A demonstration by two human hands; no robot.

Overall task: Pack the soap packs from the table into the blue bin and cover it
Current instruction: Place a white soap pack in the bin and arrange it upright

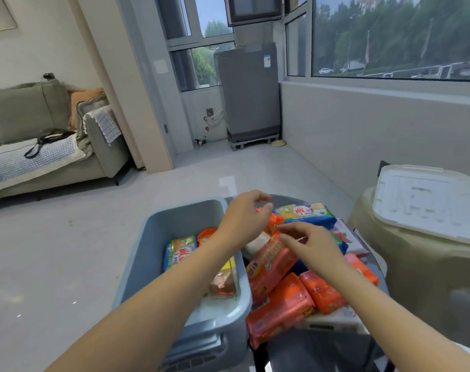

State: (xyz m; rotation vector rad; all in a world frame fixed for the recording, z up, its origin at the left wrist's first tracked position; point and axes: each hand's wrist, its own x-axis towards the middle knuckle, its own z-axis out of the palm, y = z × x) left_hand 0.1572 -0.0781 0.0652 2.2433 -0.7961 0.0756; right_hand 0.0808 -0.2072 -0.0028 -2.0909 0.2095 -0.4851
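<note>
soap packs [178, 252] lie in the blue bin [158, 226].

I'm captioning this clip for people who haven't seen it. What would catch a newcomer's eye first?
First the heap of orange soap packs on the table in the lower centre, with both hands over it: the left hand reaches across from above the blue bin, and the right hand hovers beside it. The bin on the left already holds a few packs. Its white lid lies apart on the right.
</note>
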